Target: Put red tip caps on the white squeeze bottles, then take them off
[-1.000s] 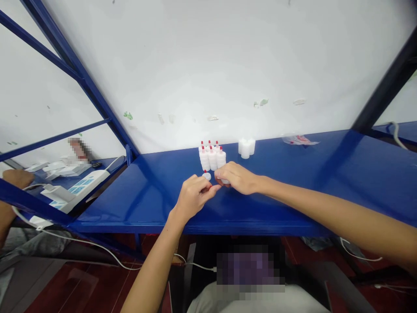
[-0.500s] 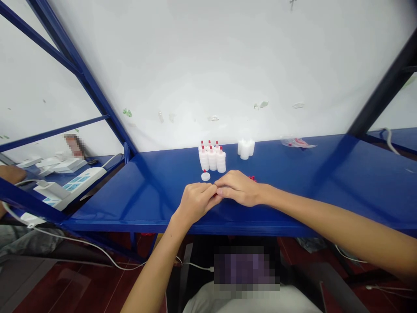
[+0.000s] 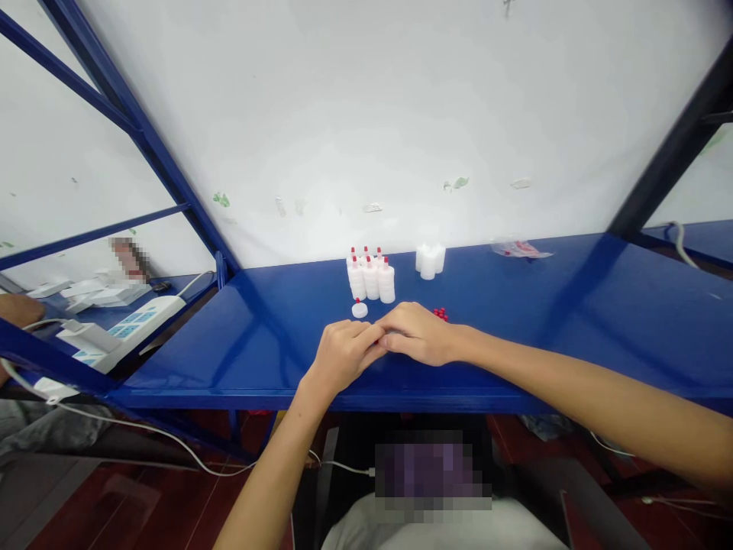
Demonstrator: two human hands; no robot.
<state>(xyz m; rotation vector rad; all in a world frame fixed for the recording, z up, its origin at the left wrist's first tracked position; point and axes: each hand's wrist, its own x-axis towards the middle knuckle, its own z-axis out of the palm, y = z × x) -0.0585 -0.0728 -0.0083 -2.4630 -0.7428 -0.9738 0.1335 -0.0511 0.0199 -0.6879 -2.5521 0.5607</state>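
Note:
My left hand (image 3: 344, 356) and my right hand (image 3: 419, 334) meet over the front part of the blue table (image 3: 275, 344). Both are closed, with fingertips pressed together; whatever sits between them is hidden. Just beyond the fingers lies a white round cap with a red tip (image 3: 360, 310). Behind that cap, white pieces with red-tipped nozzles (image 3: 371, 281) stand in a tight group, their sides ridged like stacked discs. Several small red caps (image 3: 440, 314) lie in a cluster past my right hand.
White cylindrical pieces (image 3: 430, 261) stand near the wall, and a clear plastic bag with red contents (image 3: 521, 249) lies farther right. Blue frame posts (image 3: 154, 145) rise at the left. Beyond them are a white power strip (image 3: 134, 328) and part of another person's arm (image 3: 20, 309).
The hands stay joined, with only a slight shift of the fingers. More of the red cap cluster shows past my right hand, and the whole view has moved slightly.

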